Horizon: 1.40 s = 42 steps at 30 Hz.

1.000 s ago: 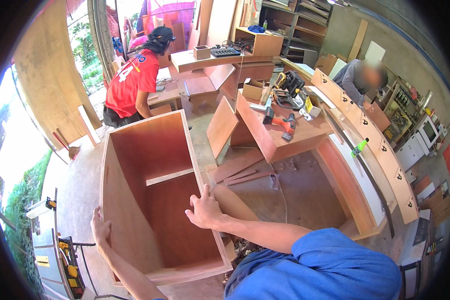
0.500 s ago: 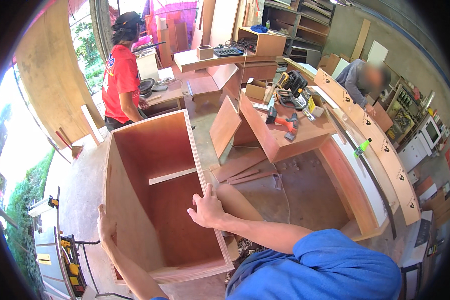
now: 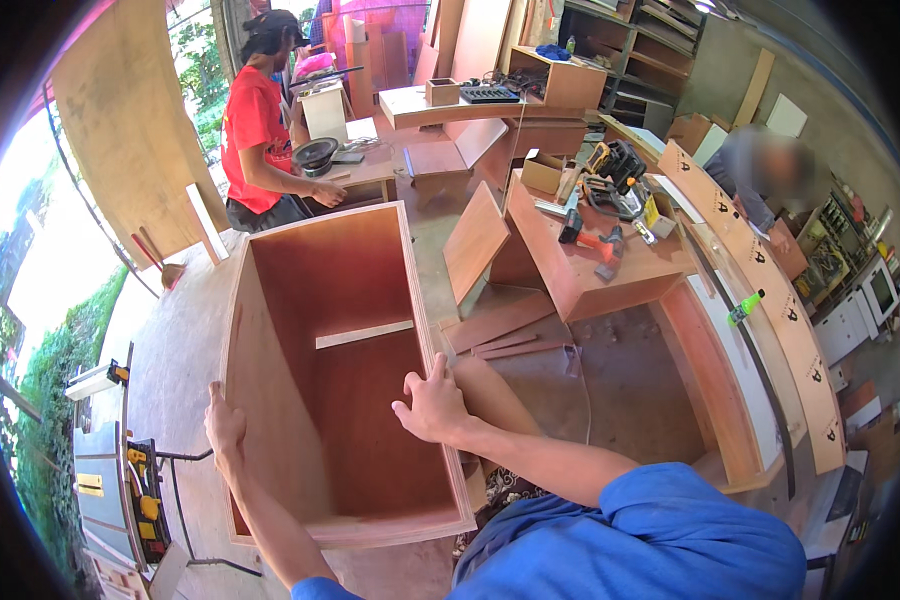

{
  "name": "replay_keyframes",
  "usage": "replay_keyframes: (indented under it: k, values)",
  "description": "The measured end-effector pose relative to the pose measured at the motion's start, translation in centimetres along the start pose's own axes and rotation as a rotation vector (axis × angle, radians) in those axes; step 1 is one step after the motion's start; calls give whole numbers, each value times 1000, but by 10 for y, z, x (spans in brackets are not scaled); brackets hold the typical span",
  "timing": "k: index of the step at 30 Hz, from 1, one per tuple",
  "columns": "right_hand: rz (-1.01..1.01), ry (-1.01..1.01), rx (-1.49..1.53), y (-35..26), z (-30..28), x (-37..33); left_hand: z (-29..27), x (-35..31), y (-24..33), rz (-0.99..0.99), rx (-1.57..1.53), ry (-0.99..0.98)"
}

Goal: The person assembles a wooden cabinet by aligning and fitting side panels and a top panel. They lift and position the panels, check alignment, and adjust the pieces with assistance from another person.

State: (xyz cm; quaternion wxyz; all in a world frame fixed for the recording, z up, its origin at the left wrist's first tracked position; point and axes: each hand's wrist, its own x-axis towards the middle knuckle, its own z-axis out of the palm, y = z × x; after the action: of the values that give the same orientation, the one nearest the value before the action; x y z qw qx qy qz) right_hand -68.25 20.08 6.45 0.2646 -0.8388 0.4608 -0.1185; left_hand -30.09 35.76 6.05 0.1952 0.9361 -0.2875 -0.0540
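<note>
A large open-topped wooden box [image 3: 360,410], reddish inside with pale plywood edges, stands in front of me. My left hand [image 3: 226,428] grips its left rim, fingers along the edge and partly hidden behind it. On the opposite rim is my right hand [image 3: 437,405], its fingers curled over the edge toward the inside and the index finger pointing away from me. A pale wooden strip [image 3: 364,335] crosses the inside of the box near its far end. My knee touches or nearly touches the right side of the box, below my right forearm.
A wooden bench [image 3: 625,280] at right carries a red-and-black cordless drill [image 3: 600,246] and other power tools. A green bottle [image 3: 745,307] lies beyond it. One co-worker in red [image 3: 255,140] stands at a table far left; another person [image 3: 745,170] bends over long boards [image 3: 770,270]. Offcuts [image 3: 510,330] lie on the floor.
The whole view has shifted, so most of the scene sits farther right. Both my hands stay on the box rims. The co-worker in red has brought a hand forward over the table.
</note>
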Motion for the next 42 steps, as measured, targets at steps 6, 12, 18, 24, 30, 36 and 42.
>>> replay_keyframes:
  k: [6, 12, 18, 24, 30, 36, 42]
  values:
    - [-7, 27, 2, 0, 3, -1, 3, 4, -2, -14, 33, -2]
    - [-6, 32, 5, -1, 1, -2, 3, 4, -4, -2, 28, 7]
    - [7, 19, 6, -2, 0, -1, 1, 3, -2, 15, -3, 6]
    - [-9, 34, -1, -1, 2, -1, -1, 1, -3, 17, -40, -8]
    - [-13, 40, 3, 0, 3, -1, 3, 4, -5, 5, -10, -11]
    - [-8, 22, 22, -1, -1, -1, 1, 2, -3, -18, -13, -25]
    - [-7, 36, 13, -2, -1, -2, -10, -6, 4, 22, -48, -42]
